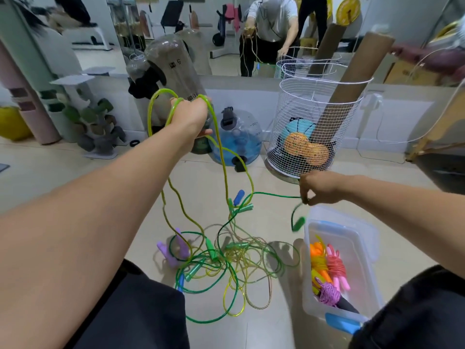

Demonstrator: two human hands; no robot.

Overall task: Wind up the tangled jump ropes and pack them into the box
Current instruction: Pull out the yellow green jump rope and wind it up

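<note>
Gripping yellow-green rope loops [161, 107] in raised left hand [192, 114], right hand [318, 187] pinching green rope [276, 195] lower

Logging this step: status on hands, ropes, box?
Left hand grips yellow-green rope loops, raised. Right hand pinches green rope. Tangled pile on floor. Box open, three wound ropes inside.
</note>
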